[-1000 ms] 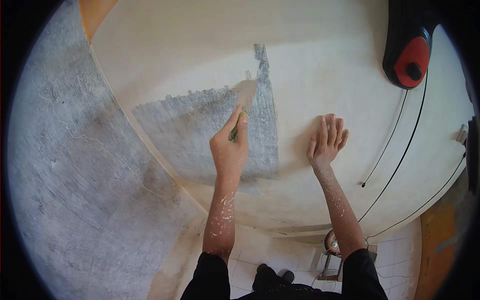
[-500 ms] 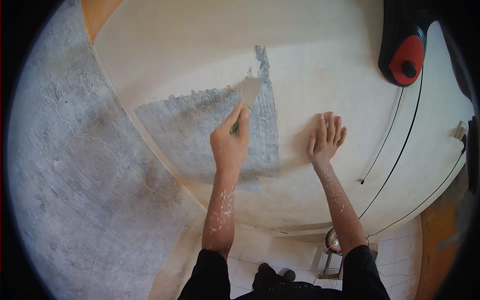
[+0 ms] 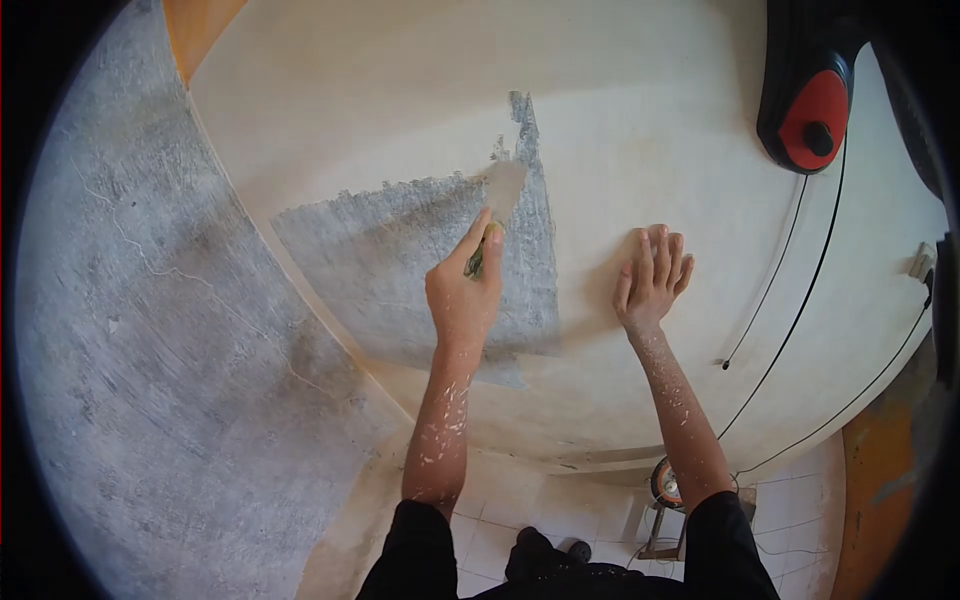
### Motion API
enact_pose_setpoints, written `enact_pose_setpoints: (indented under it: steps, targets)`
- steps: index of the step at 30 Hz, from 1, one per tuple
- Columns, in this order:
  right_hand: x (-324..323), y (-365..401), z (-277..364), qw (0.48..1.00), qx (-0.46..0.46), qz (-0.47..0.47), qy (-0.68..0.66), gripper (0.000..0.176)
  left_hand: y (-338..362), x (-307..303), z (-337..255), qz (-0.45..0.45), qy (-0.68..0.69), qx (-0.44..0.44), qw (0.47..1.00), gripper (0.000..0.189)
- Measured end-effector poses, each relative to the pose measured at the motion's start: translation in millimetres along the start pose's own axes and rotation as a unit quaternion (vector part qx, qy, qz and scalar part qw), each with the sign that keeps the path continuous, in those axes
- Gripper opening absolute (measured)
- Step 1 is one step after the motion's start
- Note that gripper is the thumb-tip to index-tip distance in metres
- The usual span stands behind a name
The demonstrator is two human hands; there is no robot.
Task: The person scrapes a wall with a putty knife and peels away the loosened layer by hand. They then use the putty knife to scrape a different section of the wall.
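Observation:
My left hand (image 3: 465,290) is closed around the greenish handle of a scraper (image 3: 505,188). The broad blade lies against the wall at the upper edge of a bare grey patch (image 3: 400,270), just below the strip that runs upward. Around this patch the wall (image 3: 640,120) still carries its cream paint. Farther right, my right hand (image 3: 655,275) rests on the painted surface with fingers stretched out. Pale flakes speckle both forearms.
A grey stripped wall (image 3: 200,330) meets this one at a corner on the left. A wall fan's red and black base (image 3: 815,120) hangs upper right, with cords below. A small stool (image 3: 663,535) stands on the tiled floor (image 3: 790,510) near a round orange-rimmed object (image 3: 667,483).
My left hand and the scraper have shifted slightly downward and to the right along the wall. My right hand stays in place.

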State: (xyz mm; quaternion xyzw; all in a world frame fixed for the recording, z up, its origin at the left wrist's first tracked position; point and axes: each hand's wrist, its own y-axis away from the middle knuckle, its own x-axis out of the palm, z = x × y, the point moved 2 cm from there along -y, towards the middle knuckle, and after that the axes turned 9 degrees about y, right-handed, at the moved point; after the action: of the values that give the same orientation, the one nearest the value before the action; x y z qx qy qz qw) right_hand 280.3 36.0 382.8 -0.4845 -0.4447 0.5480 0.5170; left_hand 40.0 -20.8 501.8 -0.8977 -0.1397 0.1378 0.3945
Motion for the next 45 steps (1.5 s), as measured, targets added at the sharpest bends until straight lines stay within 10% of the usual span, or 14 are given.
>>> enact_pose_setpoints:
  steps: [11, 14, 29, 35, 45]
  targets:
    - [1.6, 0.5, -7.4, 1.000, -0.027, -0.010, -0.003, 0.049, -8.0, 8.6, -2.3, -0.021, -0.016, 0.046, 0.999, 0.035]
    - [0.7, -1.2, -2.3, 1.000, -0.016, -0.013, 0.003, 0.049, -15.2, 6.0, -27.5, 0.018, 0.025, -0.094, 0.995, 0.040]
    - [2.9, 0.0, -2.3, 1.000, -0.015, -0.018, -0.009, 0.048, -6.9, 7.2, 17.0, -0.025, -0.033, 0.079, 0.996, 0.035]
    - [-0.9, 1.2, -7.5, 0.999, -0.031, 0.003, -0.010, 0.049, -5.3, -2.8, -8.5, 0.031, -0.024, -0.073, 0.997, 0.038]
    - [-0.4, -2.8, -4.1, 1.000, -0.022, -0.008, -0.009, 0.051, -5.4, 3.0, -8.4, 0.009, -0.048, 0.000, 0.999, 0.035]
